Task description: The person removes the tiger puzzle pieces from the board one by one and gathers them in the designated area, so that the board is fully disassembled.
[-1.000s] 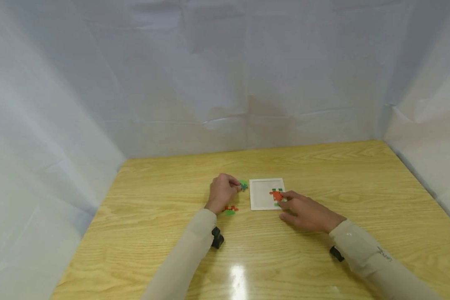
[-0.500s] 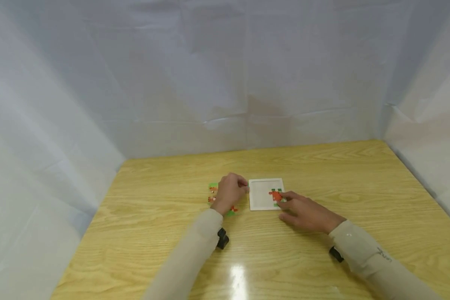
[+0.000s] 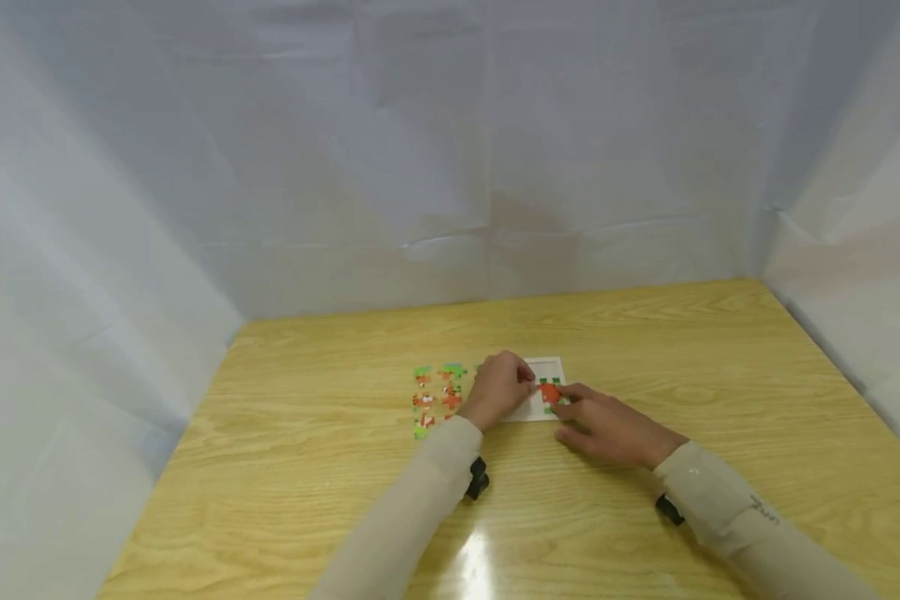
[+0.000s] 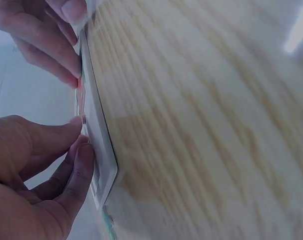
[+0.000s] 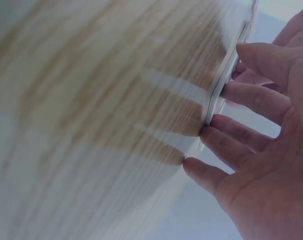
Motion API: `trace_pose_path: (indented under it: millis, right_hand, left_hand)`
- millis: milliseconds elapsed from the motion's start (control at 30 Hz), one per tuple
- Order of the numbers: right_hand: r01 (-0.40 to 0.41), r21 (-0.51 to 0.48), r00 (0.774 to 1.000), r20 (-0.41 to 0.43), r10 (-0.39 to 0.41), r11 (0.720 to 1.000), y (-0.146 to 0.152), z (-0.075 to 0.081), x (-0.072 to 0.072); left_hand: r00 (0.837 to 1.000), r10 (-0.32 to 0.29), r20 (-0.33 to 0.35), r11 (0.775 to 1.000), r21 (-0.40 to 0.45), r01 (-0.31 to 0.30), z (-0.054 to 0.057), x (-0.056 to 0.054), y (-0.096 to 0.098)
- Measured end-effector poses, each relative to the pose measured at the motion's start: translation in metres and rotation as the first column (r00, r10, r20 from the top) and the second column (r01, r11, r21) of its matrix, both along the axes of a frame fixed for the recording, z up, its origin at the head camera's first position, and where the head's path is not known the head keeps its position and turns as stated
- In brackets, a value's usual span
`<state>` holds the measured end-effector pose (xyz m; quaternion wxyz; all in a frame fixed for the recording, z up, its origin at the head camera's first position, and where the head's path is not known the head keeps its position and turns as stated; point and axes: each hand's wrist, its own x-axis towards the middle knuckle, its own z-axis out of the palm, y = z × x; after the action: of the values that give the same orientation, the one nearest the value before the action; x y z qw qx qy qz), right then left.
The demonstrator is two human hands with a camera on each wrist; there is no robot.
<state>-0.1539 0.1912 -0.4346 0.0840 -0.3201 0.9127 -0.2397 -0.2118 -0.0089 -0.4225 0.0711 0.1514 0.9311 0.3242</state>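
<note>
A white square puzzle tray (image 3: 526,412) lies on the table, partly hidden by my left hand. Inside it, along the right side, sits a red and green puzzle piece (image 3: 550,392). My left hand (image 3: 497,390) is over the tray, thumb and fingertips pinching a small puzzle piece (image 4: 83,119), mostly hidden by the fingers, beside the red one. At the tray's right edge rests my right hand (image 3: 607,425); its fingers are spread and fairly straight, the fingertips (image 5: 225,91) touching the edge.
Several red and green puzzle pieces (image 3: 424,401) lie in rows left of the tray, partly behind the left forearm. A green piece (image 4: 109,223) lies just past the tray's left edge. White sheets (image 3: 360,167) hang behind and beside the wooden table (image 3: 307,467).
My left hand has moved right, from the loose pieces left of the tray to over the tray, uncovering more pieces. The right hand has kept its place at the tray's edge.
</note>
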Motion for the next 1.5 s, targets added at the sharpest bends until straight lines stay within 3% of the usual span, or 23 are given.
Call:
trace_pose_path:
  millis: [333,900,1367,1500]
  right_hand:
    - [-0.018,-0.018,1.000,-0.020,0.018,1.000,0.0005,0.0030,0.0028]
    - [-0.026,-0.008,0.998,-0.063,0.026,1.000,0.0005,0.0040,0.0060]
    - [-0.018,0.029,0.998,-0.061,0.020,0.999,-0.0007,0.0042,0.0080]
    - [-0.009,0.033,0.999,-0.050,0.011,0.999,-0.0001,0.0039,0.0088]
  left_hand:
    - [1.000,0.001,0.001,1.000,0.028,-0.001,-0.0045,0.0010,0.0090]
    - [1.000,0.019,0.012,1.000,0.017,-0.019,-0.0034,0.0020,0.0068]
    - [0.998,0.035,0.049,0.999,0.029,-0.036,-0.0028,0.0020,0.0036]
    - [0.999,0.022,0.032,0.999,0.049,-0.024,-0.0045,0.0010,0.0011]
